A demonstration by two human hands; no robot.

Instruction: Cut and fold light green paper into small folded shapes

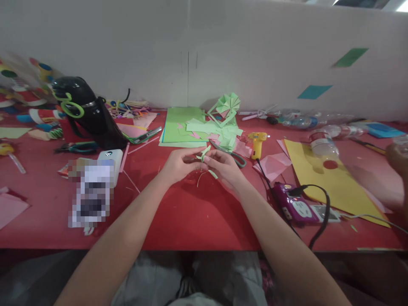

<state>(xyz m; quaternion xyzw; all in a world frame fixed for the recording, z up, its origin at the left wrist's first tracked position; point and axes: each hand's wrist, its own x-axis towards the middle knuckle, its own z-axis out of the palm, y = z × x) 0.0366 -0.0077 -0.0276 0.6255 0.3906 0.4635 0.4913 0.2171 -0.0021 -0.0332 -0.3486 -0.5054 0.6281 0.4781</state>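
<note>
1. Red table top [191, 221] fills the view edge to edge; both forearms reach out over it from 6 o'clock.
2. Left hand [178, 163] and right hand [225, 166] meet near the middle of the table, fingertips pinched together on a thin light-green paper strip [205, 159]. Both hands closed on it; one end of the strip sticks up between them, another curls down under the right hand.
3. At 4 o'clock of the hands: purple power strip [295, 206] with a black plug and black cord [321, 212] looping toward the near edge.
4. At 8 o'clock: a blurred-out flat object, with a small white box [111, 159] just behind it.
5. At 3 o'clock: yellow sheet [334, 182], a clear plastic bottle [320, 144] lying on its far end. Another person's hand [397, 159] at the far right edge, blurred; grip not readable.
6. Just beyond the hands, 1 o'clock: yellow glue gun [256, 142] standing upright, pink paper pieces [272, 165] beside it.
7. At 12 o'clock: green sheets [178, 127] lying flat, heaped with cut green scraps [219, 131] and a folded green paper shape [228, 104] on top.
8. At 10 o'clock: black bag [92, 112] with a green loop on it; sticks and coloured clutter behind.
9. Farthest: white wall [223, 46] with a green and a blue paper piece stuck on at 2 o'clock.
</note>
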